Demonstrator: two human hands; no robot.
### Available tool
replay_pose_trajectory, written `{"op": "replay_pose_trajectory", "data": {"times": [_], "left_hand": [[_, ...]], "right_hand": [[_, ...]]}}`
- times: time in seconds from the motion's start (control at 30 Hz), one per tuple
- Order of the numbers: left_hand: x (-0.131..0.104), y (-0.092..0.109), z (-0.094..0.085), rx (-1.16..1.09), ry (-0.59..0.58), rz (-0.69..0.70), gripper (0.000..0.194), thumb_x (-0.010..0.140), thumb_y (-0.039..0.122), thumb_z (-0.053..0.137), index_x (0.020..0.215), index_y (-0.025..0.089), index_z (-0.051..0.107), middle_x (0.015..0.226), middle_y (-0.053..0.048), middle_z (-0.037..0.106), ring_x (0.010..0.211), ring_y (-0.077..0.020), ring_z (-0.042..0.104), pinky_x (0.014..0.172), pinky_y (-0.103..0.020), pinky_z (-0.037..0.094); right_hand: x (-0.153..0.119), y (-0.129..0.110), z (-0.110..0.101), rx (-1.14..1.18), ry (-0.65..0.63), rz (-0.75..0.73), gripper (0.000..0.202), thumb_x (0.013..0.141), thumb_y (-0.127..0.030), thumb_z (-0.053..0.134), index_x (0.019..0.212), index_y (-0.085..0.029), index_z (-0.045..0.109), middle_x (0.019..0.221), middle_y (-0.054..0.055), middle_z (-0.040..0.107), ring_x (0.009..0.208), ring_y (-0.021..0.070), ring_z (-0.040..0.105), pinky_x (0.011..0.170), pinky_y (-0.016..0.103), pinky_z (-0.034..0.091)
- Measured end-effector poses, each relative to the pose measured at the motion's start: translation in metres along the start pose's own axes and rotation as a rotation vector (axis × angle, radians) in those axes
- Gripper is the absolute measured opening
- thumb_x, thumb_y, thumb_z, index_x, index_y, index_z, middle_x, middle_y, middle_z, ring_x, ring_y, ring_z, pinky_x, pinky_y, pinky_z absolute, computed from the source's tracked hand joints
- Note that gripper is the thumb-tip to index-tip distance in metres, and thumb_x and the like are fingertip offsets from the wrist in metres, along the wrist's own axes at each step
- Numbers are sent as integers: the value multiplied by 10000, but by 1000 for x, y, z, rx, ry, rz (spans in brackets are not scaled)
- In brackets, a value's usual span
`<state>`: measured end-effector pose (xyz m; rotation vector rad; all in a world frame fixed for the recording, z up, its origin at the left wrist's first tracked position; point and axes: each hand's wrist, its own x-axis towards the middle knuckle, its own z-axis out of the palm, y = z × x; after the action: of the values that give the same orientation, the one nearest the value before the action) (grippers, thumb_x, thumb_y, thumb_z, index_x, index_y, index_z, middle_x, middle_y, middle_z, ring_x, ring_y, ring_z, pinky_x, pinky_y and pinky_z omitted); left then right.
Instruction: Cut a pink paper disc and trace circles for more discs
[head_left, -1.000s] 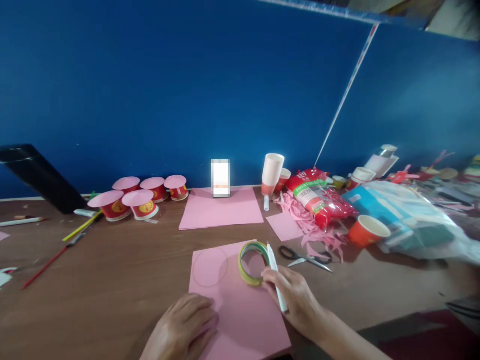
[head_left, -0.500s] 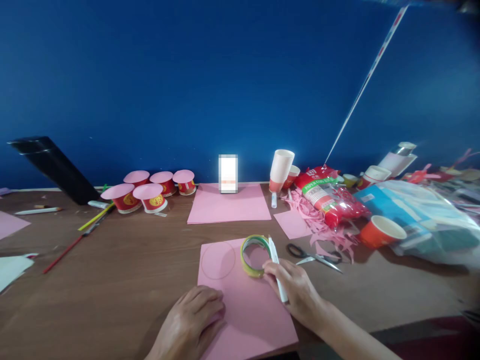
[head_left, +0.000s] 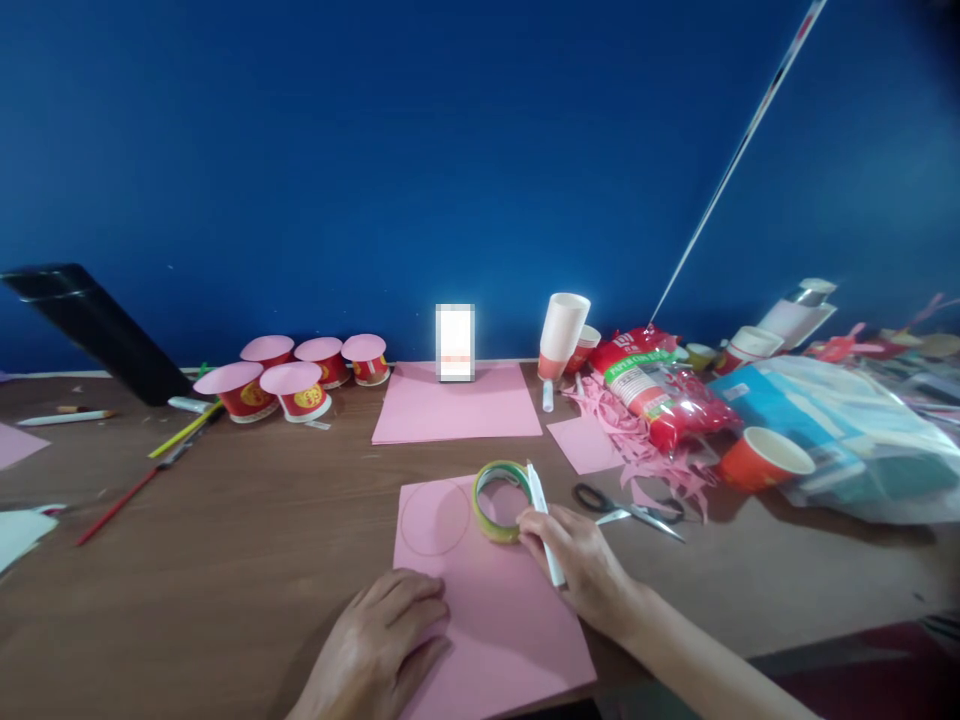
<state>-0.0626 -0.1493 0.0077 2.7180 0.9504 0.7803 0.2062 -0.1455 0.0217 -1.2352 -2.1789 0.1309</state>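
My left hand point(head_left: 394, 635) rests on the lower left part of a pink paper sheet point(head_left: 499, 600), fingers laid out along it. A pencilled circle point(head_left: 435, 518) shows in the sheet's upper left area. Right of this circle lies a yellow-green roll of tape point(head_left: 491, 528), tilted on the paper. My right hand point(head_left: 581, 560) has a white pen point(head_left: 546, 530) tucked in its fingers, tip pointing away from me. The same hand's fingertips touch the tape roll's near right edge.
Scissors point(head_left: 649, 515), an orange paper cup point(head_left: 765, 460) and a red plastic packet point(head_left: 660, 390) lie to the right. Several red cups with pink discs point(head_left: 292, 380) stand at the back left. More pink paper point(head_left: 457, 415) lies by the blue wall.
My right hand has shifted slightly left and away from me with the pen, and the tape roll has moved nearer the drawn circle. My left hand stays in place.
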Motion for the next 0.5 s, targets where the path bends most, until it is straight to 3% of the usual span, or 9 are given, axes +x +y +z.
{"op": "replay_pose_trajectory", "data": {"times": [0.5], "left_hand": [[1,0,1,17,12,4,162,783,242,576,932,225,636,958,-55,658,892,-188,604,752,-303,514]], "right_hand": [[-2,0,1,7,-42,14,139,855,-109,463,947,-191,528,777,37,591,712,151,574,661,249,433]]}}
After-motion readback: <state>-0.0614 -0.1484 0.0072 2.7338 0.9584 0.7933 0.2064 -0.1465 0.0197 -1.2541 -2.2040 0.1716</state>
